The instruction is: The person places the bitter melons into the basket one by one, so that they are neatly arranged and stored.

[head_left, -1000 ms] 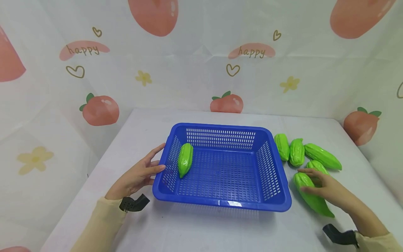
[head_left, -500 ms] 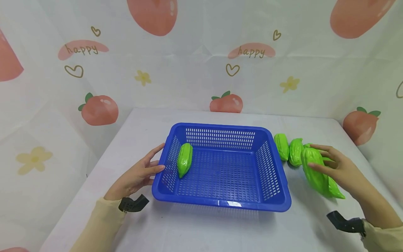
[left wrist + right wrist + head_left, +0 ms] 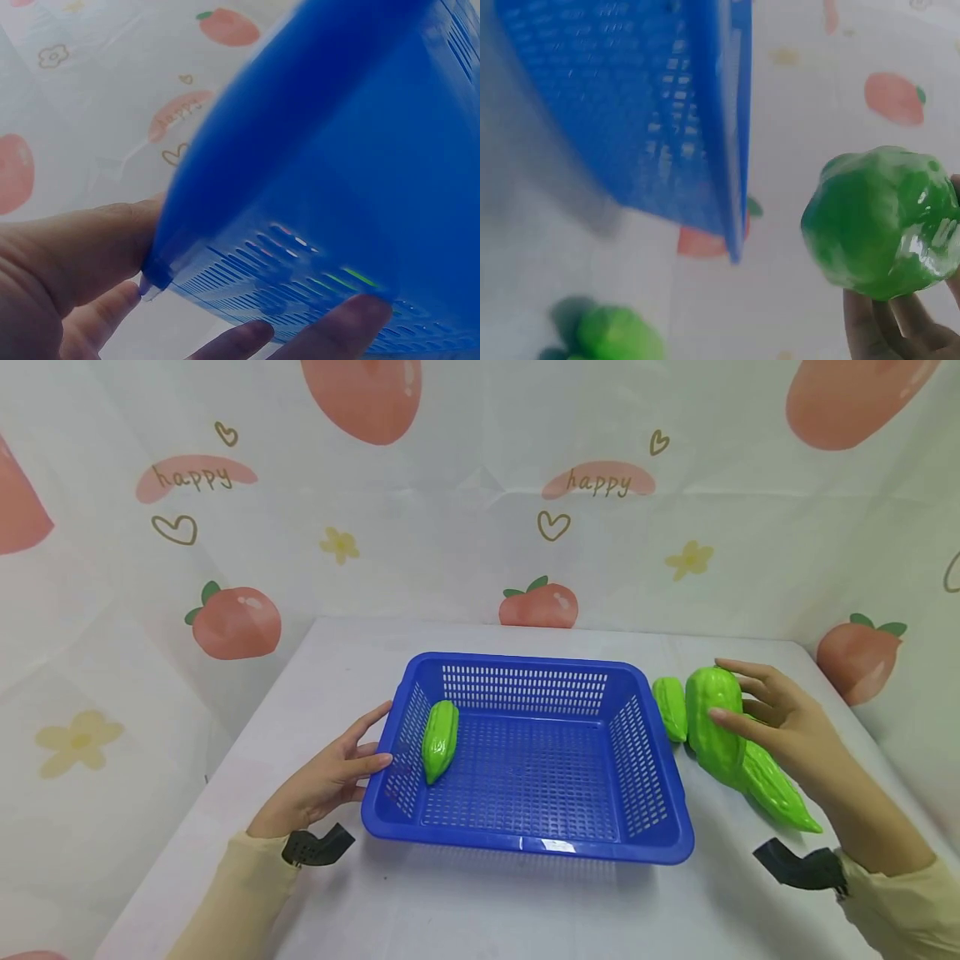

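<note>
Currently we list: green gourd (image 3: 707,739), one, grasped in the right hand's grip (image 3: 783,714), long axis eleven-to-five; blue basket (image 3: 480,838) at its nine o'clock, right hand nearer. Left hand (image 3: 326,777), fingers spread, touching the basket's nine o'clock side.

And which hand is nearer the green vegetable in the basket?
Left. The left hand touches the outer left side of the basket, near the vegetable inside; the right hand is beyond the opposite side, holding another vegetable.
</note>
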Demonstrator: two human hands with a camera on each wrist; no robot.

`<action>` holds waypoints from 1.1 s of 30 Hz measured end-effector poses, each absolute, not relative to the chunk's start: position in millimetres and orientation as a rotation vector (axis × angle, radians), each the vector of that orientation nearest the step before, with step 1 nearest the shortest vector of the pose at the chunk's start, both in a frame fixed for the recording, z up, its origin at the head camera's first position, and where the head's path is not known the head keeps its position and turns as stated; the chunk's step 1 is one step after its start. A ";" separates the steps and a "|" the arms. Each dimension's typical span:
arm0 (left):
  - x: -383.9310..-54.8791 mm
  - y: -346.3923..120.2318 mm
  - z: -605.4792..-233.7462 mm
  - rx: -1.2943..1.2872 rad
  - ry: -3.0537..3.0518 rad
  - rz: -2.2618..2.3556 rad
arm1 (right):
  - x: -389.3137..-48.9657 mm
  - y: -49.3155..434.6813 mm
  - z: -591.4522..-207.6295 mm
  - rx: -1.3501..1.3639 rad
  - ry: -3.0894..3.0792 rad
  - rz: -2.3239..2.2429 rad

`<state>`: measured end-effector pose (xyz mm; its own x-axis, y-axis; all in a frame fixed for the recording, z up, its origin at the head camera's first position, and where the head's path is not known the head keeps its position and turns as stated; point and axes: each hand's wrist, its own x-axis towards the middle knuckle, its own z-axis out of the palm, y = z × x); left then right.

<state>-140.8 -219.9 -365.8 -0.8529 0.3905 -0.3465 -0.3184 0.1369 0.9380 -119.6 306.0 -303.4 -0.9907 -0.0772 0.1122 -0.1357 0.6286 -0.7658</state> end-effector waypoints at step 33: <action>-141.2 -219.6 -366.1 0.067 1.920 1.760 | -177.5 165.5 -265.6 0.630 -2.509 2.035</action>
<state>-141.2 -219.6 -366.1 -0.8586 0.3803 -0.3439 -0.3096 0.1501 0.9389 -177.5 165.5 -265.6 -0.9160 -0.3822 0.1218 -0.1981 0.1671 -0.9658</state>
